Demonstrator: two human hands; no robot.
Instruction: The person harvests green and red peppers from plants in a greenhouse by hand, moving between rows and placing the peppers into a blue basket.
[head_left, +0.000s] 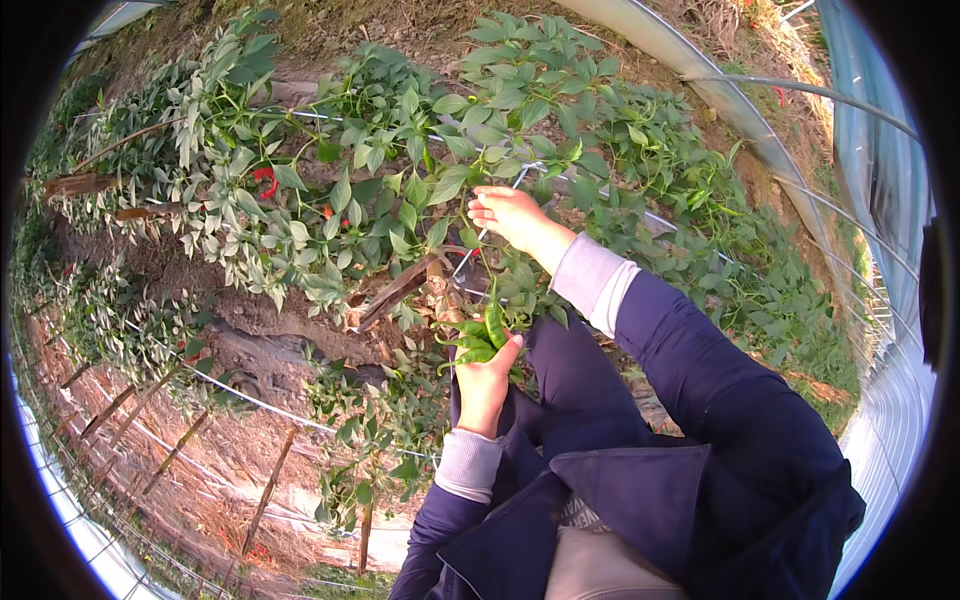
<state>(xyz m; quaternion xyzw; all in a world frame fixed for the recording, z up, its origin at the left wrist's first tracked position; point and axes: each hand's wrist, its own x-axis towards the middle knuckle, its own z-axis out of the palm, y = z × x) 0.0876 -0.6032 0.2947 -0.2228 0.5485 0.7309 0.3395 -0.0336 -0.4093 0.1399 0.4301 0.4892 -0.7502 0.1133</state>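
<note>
Several green chili peppers (474, 341) lie bunched in my left hand (484, 382), its thumb pressed over them, low in front of my legs. Above and to the right, my right hand (510, 216) reaches into the leaves of a pepper plant (450, 180), palm partly turned up. The fingertips touch or nearly touch a stem there; whether they grip anything cannot be told. A red chili pepper (265, 182) hangs among the leaves at the left.
A broken wooden stake (397, 291) leans just left of my hands. White support cord (645, 214) runs through the plants. Wooden stakes (268, 491) stand at lower left. Curved greenhouse pipes (802, 86) and plastic sheeting (870, 172) are at the right.
</note>
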